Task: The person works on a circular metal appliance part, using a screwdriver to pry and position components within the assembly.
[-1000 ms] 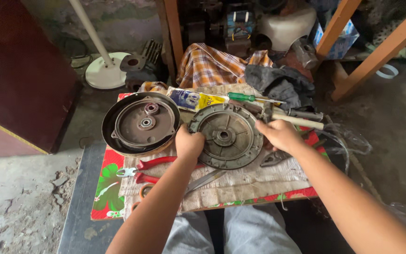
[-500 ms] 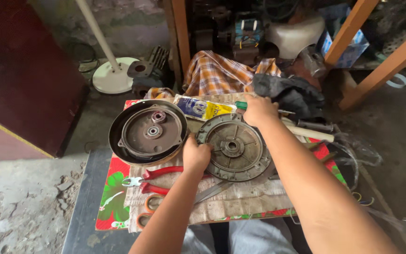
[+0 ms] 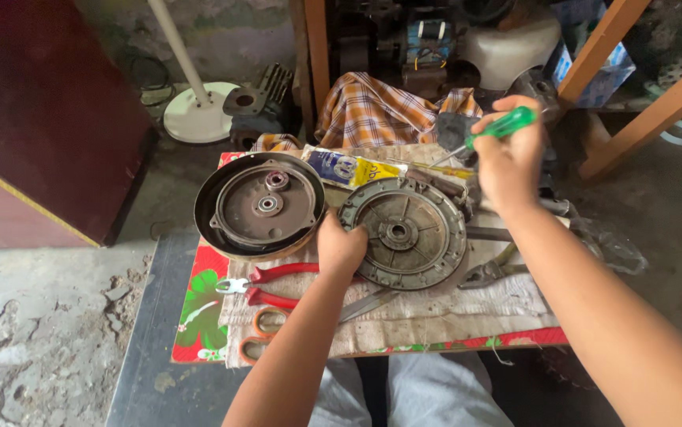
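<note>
My left hand (image 3: 341, 245) rests on the near left rim of a round grey metal motor housing (image 3: 406, 232) that lies flat on a cloth-covered board. My right hand (image 3: 507, 162) is raised above the housing's far right side, closed around a green-handled screwdriver (image 3: 499, 128) whose shaft points left and down. To the left sits a dark round motor cover (image 3: 258, 207) with a bearing in its middle.
Red-handled pliers (image 3: 266, 283), orange-handled scissors (image 3: 266, 332), grey pliers (image 3: 491, 271) and a yellow-blue tube (image 3: 353, 168) lie on the cloth. A checked cloth (image 3: 380, 111) is beyond. A white fan base (image 3: 198, 111) stands on the floor, wooden legs (image 3: 657, 111) at right.
My right hand has picked up the green-handled screwdriver from the far side of the board and lifted it. My left hand stays on the housing's rim.
</note>
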